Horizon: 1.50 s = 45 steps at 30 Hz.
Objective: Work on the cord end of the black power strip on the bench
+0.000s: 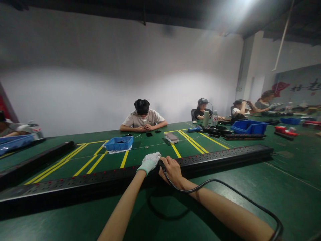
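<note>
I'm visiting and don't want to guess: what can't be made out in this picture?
All in the head view:
Black cable: what it meets, hidden by the right hand and gloved left hand; lower end cut off by the bottom edge.
Long socket strip: left end cut off by the left edge.
Wall lettering: cut off by the right edge.

Ambient light dim; ceiling point(105, 10) nearly black. Strong white glare overhead, above the right part of the table's point(250, 187) far edge, spreading as haze. Wall point(100, 77) behind that edge: grey, unevenly lit, with paler patches. Dull sheen on the tabletop toward the near side; dark, soft shadow under the cable point(240, 194). Wide-angle stretch at both side edges; detail smeared toward the far right corner. Faces of people point(142, 121) along the far edge pixelated.
</note>
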Tool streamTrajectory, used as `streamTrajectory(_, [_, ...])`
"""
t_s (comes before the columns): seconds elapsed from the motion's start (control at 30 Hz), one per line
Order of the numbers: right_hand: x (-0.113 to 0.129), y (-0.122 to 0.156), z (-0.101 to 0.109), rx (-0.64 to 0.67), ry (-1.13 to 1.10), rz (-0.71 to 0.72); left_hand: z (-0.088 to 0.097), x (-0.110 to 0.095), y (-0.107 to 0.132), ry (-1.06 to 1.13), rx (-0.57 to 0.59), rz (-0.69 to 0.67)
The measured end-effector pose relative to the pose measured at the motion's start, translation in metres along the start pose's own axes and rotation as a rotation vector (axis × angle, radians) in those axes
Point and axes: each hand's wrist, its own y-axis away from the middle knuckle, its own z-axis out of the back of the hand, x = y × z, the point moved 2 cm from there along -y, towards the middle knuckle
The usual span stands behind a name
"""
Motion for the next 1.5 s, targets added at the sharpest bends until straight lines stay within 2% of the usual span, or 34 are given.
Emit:
streamTrajectory(0.4, [0.0000, -0.0001, -0.0016, -0.006, -0.001, -0.014, -0.0037, 0.0021, -0.0022, -0.043, 0.002, 0.008])
streamTrajectory(0.7, [0.0003, -0.0001, -0.0005, 0.005, -0.003, -0.007, 0.0026, -0.0023, 0.0025, -0.065, 0.010, -0.008])
streamTrajectory(1.13, [0.0015, 0.0006, 0.0002, -0.019, 0.014, -0.003, -0.0012, 0.0002, 0.0000, -0.039, 0.002, -0.014])
streamTrajectory(1.5, [0.0016, 0.0004, 0.0013, -0.001, 0.016, -0.006, 0.0028, -0.0020, 0.0024, -0.020, 0.022, -0.002])
